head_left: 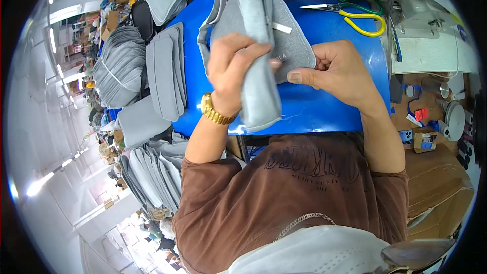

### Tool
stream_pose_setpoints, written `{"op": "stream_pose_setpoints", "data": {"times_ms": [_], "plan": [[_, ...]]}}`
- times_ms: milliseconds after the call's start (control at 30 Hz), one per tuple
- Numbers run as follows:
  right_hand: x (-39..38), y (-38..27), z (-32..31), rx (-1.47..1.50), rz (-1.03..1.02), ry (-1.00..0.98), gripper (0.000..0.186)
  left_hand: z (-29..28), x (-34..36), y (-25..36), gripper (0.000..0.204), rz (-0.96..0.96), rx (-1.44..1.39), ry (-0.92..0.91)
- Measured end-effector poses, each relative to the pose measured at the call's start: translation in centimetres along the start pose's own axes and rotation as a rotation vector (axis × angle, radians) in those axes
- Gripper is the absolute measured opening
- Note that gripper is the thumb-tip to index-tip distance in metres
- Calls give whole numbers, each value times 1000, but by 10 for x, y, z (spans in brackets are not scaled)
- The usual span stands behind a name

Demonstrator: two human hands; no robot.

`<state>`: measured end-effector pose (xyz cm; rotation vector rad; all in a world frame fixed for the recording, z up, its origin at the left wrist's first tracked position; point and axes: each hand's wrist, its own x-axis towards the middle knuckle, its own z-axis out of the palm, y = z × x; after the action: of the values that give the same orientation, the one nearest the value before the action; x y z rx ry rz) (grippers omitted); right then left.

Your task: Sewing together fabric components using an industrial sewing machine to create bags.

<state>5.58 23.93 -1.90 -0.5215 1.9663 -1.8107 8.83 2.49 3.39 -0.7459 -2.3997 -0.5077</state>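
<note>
A grey fabric bag piece (299, 38) lies over the blue tabletop (324, 106), with a small white tag (282, 28) on it and a padded grey strip (261, 104) folded along its near left side. My left hand (228, 63), with a gold watch on its wrist, is closed around that strip; its thumb is partly hidden beneath. At the right edge of the panel my right hand (342, 71) pinches the fabric between thumb and curled fingers. The strip's near end hangs close to the table's front edge, a loose thread by it.
Scissors with yellow and green handles (373, 31) lie at the far right of the table. Sewing machine parts (406, 10) stand beyond. Stacked grey panels (167, 71) and a tied grey bundle (122, 66) are on the left. Cardboard (439, 187) sits at the lower right.
</note>
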Motion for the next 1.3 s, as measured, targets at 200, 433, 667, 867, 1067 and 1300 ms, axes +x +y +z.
{"op": "stream_pose_setpoints", "data": {"times_ms": [200,433,667,867,1067,1300], "plan": [[-1,-1,1,75,29,41,44,-20,9,8,36,15,46,-23],[-6,1,13,191,-32,38,32,-3,6,24,41,12,-10,-107],[2,4,17,360,-75,26,24,-1,9,21,42,-7,18,-157],[35,7,13,327,-123,45,24,8,20,-5,41,-8,-3,-140],[66,9,12,230,-191,97,26,18,33,-32,41,7,3,-80],[74,18,25,98,-172,213,29,14,35,-29,40,8,-4,-14]]}}
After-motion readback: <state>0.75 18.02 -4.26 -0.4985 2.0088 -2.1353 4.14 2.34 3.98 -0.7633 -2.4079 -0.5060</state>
